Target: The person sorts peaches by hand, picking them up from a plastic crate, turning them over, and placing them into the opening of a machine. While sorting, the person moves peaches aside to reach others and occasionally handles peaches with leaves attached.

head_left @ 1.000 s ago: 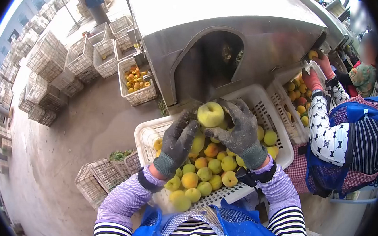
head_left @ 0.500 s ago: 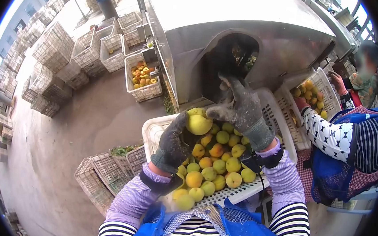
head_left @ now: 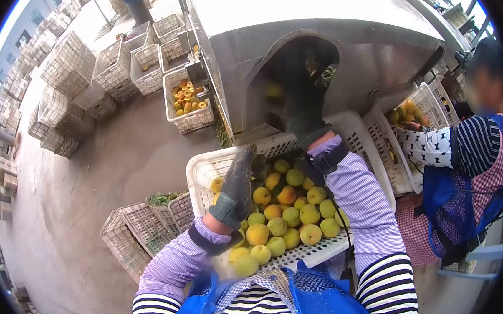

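A white plastic crate (head_left: pixel 208 170) full of yellow-green peaches (head_left: pixel 278 226) sits in front of me. Over its left part is my left hand (head_left: pixel 235 178) in a dark, dirty glove, fingers stretched upward and thumb apart, beside the peaches. My right hand (head_left: pixel 307 105), also gloved, reaches past the crate's far rim into the dark opening (head_left: pixel 295 48) of a metal machine. Its fingers blur into the shadow there, so I cannot tell whether they grip anything. A blurred yellow-green peach (head_left: pixel 274 90) shows inside the opening, left of that hand.
The metal housing (head_left: pixel 377 63) rises just beyond the crate. At right, a co-worker (head_left: pixel 470 150) reaches into another crate of peaches (head_left: pixel 410 113). A crate of cut peaches (head_left: pixel 186 119) stands on the floor at left, near stacked crates (head_left: pixel 70 63). More crates (head_left: pixel 136 230) lie left of me.
My hands have parted: the right went forward into the opening, the left dropped slightly. The peach held up between them is gone from there. The co-worker has turned and leaned.
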### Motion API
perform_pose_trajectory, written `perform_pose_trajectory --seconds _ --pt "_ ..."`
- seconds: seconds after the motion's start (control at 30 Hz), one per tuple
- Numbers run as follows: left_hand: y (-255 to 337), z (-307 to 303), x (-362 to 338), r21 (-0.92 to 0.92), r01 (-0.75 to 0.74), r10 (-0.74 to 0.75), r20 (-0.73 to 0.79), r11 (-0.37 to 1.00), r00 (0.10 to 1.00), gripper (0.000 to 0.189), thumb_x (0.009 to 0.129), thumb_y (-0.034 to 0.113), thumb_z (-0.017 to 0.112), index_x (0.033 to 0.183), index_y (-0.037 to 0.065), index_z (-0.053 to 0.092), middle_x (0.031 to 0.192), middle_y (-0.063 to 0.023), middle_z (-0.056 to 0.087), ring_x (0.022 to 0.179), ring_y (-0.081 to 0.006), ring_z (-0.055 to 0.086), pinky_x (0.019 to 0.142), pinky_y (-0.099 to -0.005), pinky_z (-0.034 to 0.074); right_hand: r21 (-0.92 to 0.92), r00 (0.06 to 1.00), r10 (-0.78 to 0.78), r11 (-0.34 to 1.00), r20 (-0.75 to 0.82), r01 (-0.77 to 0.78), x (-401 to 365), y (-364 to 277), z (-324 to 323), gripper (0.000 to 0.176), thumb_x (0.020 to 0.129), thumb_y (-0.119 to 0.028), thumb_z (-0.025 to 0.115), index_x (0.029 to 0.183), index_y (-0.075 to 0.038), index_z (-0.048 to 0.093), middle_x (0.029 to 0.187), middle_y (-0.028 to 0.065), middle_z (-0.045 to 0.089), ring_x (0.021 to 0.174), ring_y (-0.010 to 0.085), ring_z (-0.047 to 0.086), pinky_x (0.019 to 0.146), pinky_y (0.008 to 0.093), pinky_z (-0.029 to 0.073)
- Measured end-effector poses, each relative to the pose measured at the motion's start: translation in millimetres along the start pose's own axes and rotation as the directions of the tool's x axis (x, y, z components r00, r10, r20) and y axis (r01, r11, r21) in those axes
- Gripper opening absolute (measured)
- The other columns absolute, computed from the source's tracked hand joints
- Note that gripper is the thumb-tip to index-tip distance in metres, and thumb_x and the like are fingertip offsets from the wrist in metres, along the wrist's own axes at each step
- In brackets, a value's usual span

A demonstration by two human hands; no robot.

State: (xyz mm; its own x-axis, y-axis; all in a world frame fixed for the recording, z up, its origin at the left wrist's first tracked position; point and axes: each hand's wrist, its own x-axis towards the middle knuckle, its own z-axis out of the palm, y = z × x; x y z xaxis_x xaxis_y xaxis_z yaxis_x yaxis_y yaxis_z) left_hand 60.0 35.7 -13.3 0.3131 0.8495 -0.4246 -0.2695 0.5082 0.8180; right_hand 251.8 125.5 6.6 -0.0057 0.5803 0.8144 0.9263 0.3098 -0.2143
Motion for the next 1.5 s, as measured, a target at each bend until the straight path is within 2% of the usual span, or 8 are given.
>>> perform_pose_trajectory --seconds 0.27,0.5,0.67,0.77,0.93,1.07,1.13,1.5 --pt "-58 15 81 0.96 -0.22 -0.313 0.265 0.171 0.912 0.06 0.088 0.033 0.065 0.138 0.006 0.049 0.131 -0.0158 0.057 0.125 -0.0373 0.051 0.105 -0.0382 0.042 -0.224 0.845 0.263 0.959 0.466 -0.175 -63 73 -58 0.03 0.091 -0.038 0.062 0.106 -0.013 0.069 0.094 0.0124 0.071 0.088 0.0332 0.069 0.08 0.0456 0.054" --pt "-170 38 141 0.793 -0.495 -0.204 0.451 -0.356 0.869 0.064 0.079 0.03 0.072 0.136 0.009 0.052 0.133 -0.0225 0.053 0.123 -0.0395 0.052 0.104 -0.0474 0.042 -0.555 0.168 0.555 0.83 0.814 -0.053 -161 147 -68 0.067 0.077 -0.049 0.075 0.127 -0.007 0.06 0.11 0.0151 0.07 0.101 0.0355 0.067 0.089 0.0428 0.052" --pt "-177 43 149 0.682 -0.6 -0.361 0.481 -0.418 0.799 0.051 0.078 0.028 0.072 0.124 0.007 0.059 0.123 -0.0198 0.058 0.117 -0.0367 0.056 0.097 -0.0456 0.045 -0.401 0.247 0.417 0.909 0.875 -0.114 -181 150 -65 0.075 0.071 -0.047 0.083 0.128 -0.005 0.058 0.119 0.019 0.065 0.108 0.0361 0.064 0.097 0.042 0.049" --pt "-149 41 123 0.683 -0.643 -0.092 0.657 -0.346 0.748 0.036 0.081 0.023 0.069 0.113 0.007 0.065 0.102 -0.0145 0.066 0.103 -0.0317 0.062 0.083 -0.0394 0.05 -0.133 0.394 0.272 0.929 0.878 -0.345 -154 134 -78 0.07 0.074 -0.04 0.083 0.129 -0.004 0.057 0.119 0.0168 0.066 0.106 0.0348 0.065 0.098 0.0412 0.049" --pt "-53 7 90 0.521 0.14 -0.39 0.41 0.842 0.824 0.041 0.09 0.019 0.063 0.128 0.004 0.058 0.112 -0.0122 0.063 0.109 -0.022 0.061 0.088 -0.0293 0.051 0.45 0.482 0.15 0.204 0.863 -0.87 -118 63 -118 0.072 0.074 -0.025 0.078 0.137 -0.005 0.051 0.131 0.0131 0.06 0.119 0.0313 0.059 0.106 0.0417 0.044" --pt "-22 -11 23 0.382 -0.412 0.101 0.62 0.827 0.778 0.054 0.097 0.028 0.059 0.141 0.0 0.046 0.134 -0.0142 0.055 0.124 -0.0209 0.054 0.1 -0.0311 0.048 0.659 0.733 -0.074 0.507 0.676 -0.556 -102 21 -119 0.077 0.069 -0.006 0.073 0.142 -0.006 0.048 0.14 0.0116 0.056 0.131 0.0301 0.05 0.111 0.0422 0.04" --pt "-8 -1 1 0.24 -0.047 -0.083 0.503 0.97 0.86 0.06 0.096 0.029 0.061 0.144 -0.002 0.042 0.14 -0.0154 0.051 0.128 -0.0217 0.05 0.104 -0.0327 0.044 0.591 0.767 -0.175 0.747 0.618 -0.306 -89 -3 -126 0.078 0.066 0.002 0.07 0.141 -0.007 0.049 0.141 0.0111 0.055 0.136 0.0316 0.046 0.112 0.0416 0.04" --pt "5 10 -23 0.286 -0.427 0.246 0.501 0.858 0.83 0.082 0.078 0.022 0.082 0.145 0.0 0.039 0.135 -0.0146 0.055 0.124 -0.0242 0.053 0.107 -0.0376 0.042 0.57 0.736 0.267 0.491 0.622 -0.659 -89 -56 -157 0.082 0.073 -0.025 0.084 0.141 0.001 0.045 0.127 0.0172 0.051 0.119 0.0284 0.052 0.103 0.039 0.043"
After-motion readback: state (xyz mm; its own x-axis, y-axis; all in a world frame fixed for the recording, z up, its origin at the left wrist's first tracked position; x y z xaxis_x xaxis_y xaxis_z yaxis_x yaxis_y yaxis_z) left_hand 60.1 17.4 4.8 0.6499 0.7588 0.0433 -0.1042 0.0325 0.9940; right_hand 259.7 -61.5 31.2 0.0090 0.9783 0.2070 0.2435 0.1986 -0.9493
